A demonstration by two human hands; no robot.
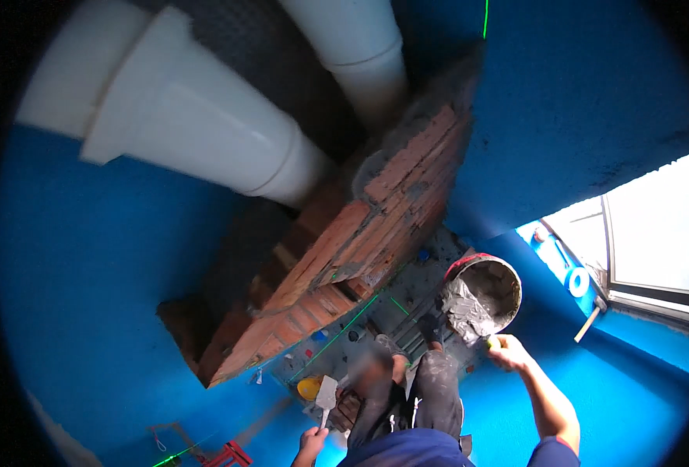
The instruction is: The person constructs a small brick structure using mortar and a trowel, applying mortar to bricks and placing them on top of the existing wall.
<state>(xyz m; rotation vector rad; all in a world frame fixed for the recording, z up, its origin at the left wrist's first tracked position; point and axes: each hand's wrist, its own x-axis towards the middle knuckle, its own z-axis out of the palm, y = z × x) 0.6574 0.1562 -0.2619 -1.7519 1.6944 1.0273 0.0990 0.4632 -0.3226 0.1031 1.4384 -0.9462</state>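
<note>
Through the head camera I start at the far left with a blue wall (87, 233); a wide white pipe (212, 124) slants down from the top toward a rough brick structure (344, 241). At the lower edge I see part of a red object (234, 454). Next I have a yellow, rounded object (309, 387) on the floor, just beside the trowel (326, 391). My left hand (311, 442) is closed around that trowel's handle, its pale flat blade pointing up and away from me. A narrower white pipe (352, 50) stands above the bricks, and 1 green line (340, 335) crosses the floor beside them. Past my dusty dark trousers (438, 385), grey mortar (467, 313) bunches at the left of the mouth of a red-rimmed bucket (506, 284). My right hand (509, 354) grips a yellow-green handle (493, 341) at the bucket's near edge; I cannot tell what its far end looks like under the mortar. Farther right, 1 white ring-shaped roll (576, 282) and 1 hammer (591, 323) are near the bright window (660, 226).
</note>
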